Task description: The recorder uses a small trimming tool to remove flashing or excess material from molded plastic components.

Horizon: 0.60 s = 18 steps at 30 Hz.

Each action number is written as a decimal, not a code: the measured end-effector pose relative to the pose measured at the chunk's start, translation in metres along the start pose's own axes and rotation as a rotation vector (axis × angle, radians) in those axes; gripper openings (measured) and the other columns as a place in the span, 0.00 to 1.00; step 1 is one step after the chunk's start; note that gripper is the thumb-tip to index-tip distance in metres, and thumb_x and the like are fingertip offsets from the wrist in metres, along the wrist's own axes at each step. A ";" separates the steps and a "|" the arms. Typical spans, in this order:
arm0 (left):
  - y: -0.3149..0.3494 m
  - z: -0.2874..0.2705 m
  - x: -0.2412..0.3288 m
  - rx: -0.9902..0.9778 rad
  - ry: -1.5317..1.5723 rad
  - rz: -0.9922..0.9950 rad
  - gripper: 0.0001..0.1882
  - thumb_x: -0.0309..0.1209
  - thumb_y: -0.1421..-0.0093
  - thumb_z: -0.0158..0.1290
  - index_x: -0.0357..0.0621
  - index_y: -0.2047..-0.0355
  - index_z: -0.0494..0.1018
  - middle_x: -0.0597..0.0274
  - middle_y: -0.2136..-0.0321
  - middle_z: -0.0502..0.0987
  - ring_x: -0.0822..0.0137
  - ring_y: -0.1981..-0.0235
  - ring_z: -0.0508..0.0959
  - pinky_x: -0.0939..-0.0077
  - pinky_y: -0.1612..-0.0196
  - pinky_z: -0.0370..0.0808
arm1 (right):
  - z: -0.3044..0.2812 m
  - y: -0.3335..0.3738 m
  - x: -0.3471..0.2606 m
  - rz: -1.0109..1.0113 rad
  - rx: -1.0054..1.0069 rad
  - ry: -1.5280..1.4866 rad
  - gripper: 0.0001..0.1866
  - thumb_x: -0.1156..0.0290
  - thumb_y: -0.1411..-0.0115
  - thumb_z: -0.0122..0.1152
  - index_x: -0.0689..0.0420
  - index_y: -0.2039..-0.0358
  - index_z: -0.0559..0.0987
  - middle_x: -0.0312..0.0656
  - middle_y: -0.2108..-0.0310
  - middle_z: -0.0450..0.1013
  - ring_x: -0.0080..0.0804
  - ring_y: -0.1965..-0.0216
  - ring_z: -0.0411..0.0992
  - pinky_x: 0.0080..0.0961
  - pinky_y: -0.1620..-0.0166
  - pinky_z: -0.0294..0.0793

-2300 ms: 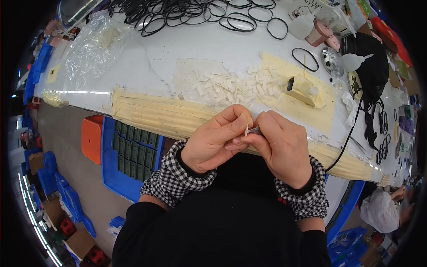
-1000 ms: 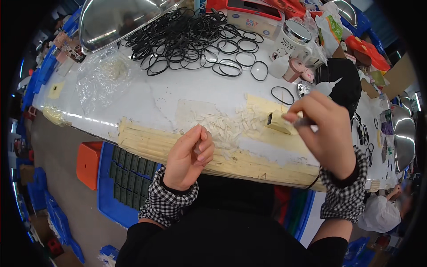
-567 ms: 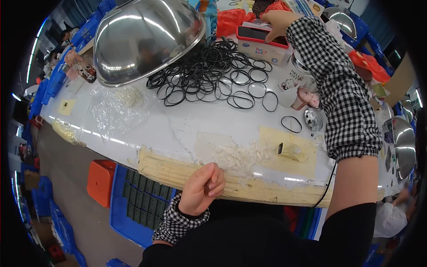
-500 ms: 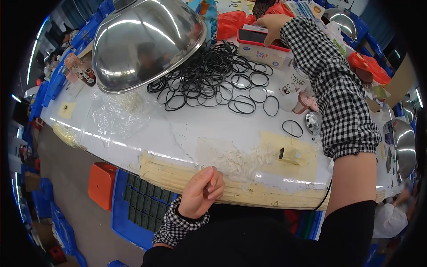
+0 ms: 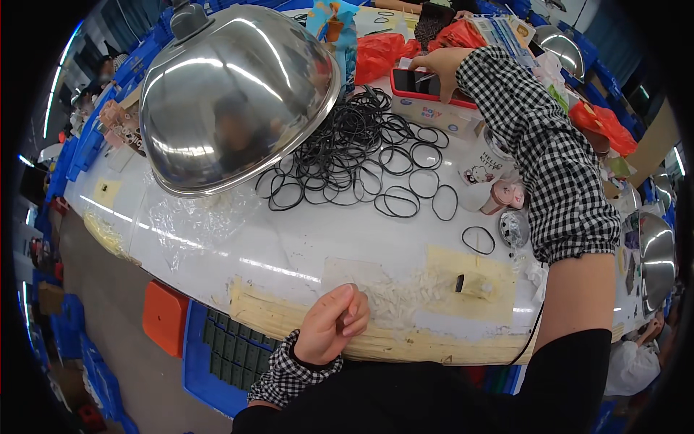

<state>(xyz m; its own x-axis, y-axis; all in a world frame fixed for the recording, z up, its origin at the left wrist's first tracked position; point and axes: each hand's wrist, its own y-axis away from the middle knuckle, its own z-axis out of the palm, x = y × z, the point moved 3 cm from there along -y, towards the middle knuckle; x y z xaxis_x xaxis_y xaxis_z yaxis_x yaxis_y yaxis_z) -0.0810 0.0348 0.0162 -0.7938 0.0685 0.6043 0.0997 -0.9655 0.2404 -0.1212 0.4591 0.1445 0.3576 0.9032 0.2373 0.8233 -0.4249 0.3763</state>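
Note:
My left hand (image 5: 336, 325) rests at the table's front edge with its fingers curled in; I see nothing in it. Just right of it lies a heap of small white pieces (image 5: 396, 296). Beyond that, a small block-shaped fixture (image 5: 473, 286) stands on a yellow taped patch. My right arm in a checked sleeve stretches across the table to the far side. There my right hand (image 5: 441, 69) lies with its fingertips on a phone in a red case (image 5: 416, 83), which sits on a white box (image 5: 437, 114).
A big shiny steel dome (image 5: 235, 94) covers the back left. A pile of black rubber rings (image 5: 354, 148) spreads over the middle. A white mug (image 5: 481, 163) and a pink item (image 5: 506, 195) stand under my right arm. Blue crates (image 5: 217, 347) sit below the table.
Both hands were together at the front edge. My right hand then lifted away and reached to the phone at the back. The left hand stayed at the edge.

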 end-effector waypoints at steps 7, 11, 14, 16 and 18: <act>-0.005 -0.001 -0.002 -0.003 0.024 -0.044 0.18 0.40 0.31 0.35 0.49 0.78 0.59 0.72 0.83 0.57 0.78 0.83 0.56 0.84 0.78 0.53 | -0.010 0.038 0.012 -0.020 0.328 -0.141 0.34 0.70 0.56 0.70 0.55 0.45 0.69 0.48 0.49 0.70 0.41 0.48 0.69 0.32 0.46 0.69; -0.008 -0.001 -0.004 -0.012 0.038 -0.060 0.17 0.37 0.31 0.35 0.46 0.78 0.60 0.70 0.82 0.56 0.77 0.82 0.55 0.83 0.77 0.53 | -0.009 0.058 0.025 -0.148 0.442 -0.170 0.16 0.69 0.44 0.59 0.59 0.55 0.75 0.47 0.58 0.74 0.40 0.57 0.72 0.31 0.54 0.70; -0.010 0.000 -0.006 -0.026 -0.015 -0.062 0.18 0.40 0.31 0.36 0.48 0.78 0.59 0.72 0.83 0.57 0.78 0.83 0.55 0.84 0.78 0.53 | -0.001 0.074 0.031 -0.158 0.484 -0.184 0.12 0.67 0.40 0.55 0.61 0.59 0.77 0.47 0.64 0.75 0.40 0.62 0.72 0.31 0.58 0.70; -0.010 0.002 -0.006 -0.035 -0.018 -0.055 0.18 0.40 0.31 0.36 0.49 0.78 0.59 0.72 0.83 0.57 0.78 0.83 0.55 0.84 0.78 0.52 | 0.001 0.082 0.032 -0.242 0.603 -0.157 0.11 0.67 0.38 0.52 0.63 0.65 0.75 0.47 0.71 0.72 0.39 0.69 0.70 0.32 0.63 0.69; -0.009 0.003 -0.006 -0.034 -0.023 -0.052 0.18 0.40 0.31 0.36 0.49 0.78 0.59 0.72 0.83 0.57 0.78 0.83 0.55 0.84 0.78 0.52 | -0.002 0.084 0.038 -0.168 0.545 -0.139 0.11 0.67 0.37 0.52 0.63 0.68 0.74 0.47 0.75 0.70 0.38 0.72 0.67 0.33 0.66 0.66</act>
<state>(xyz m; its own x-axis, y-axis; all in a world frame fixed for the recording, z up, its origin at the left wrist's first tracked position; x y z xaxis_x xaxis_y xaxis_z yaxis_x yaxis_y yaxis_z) -0.0751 0.0444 0.0129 -0.7834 0.1242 0.6090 0.0380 -0.9684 0.2463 -0.0393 0.4573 0.1870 0.2268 0.9706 0.0805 0.9684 -0.2160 -0.1246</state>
